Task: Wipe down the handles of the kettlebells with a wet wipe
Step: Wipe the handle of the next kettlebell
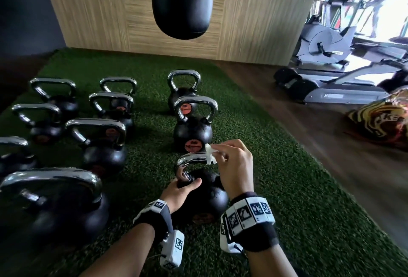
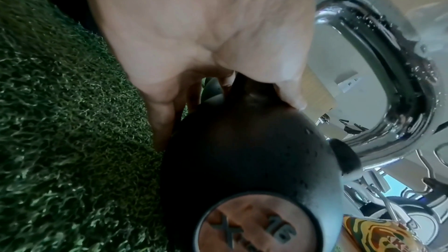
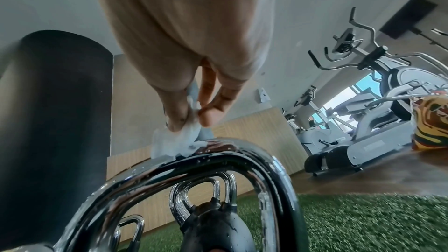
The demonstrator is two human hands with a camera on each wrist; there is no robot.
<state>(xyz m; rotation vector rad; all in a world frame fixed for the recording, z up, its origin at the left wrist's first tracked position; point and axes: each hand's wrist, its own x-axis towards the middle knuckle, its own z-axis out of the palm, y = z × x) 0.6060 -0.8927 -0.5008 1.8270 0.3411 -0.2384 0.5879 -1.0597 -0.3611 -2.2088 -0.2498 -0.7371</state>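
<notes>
Green turf (image 1: 276,166) fills the middle of the head view, and about ten kettlebells are stood on it. The nearest kettlebell (image 1: 212,195), low centre, is steadied by the left hand (image 1: 180,193), clenched round the base of its handle (image 1: 189,157). A crumpled wet wipe (image 1: 209,154) is pinched in the right hand (image 1: 234,166) and pressed on the handle's top. Droplets are seen on this chrome; whether the other handles have been wiped cannot be told, so most work is judged left.
</notes>
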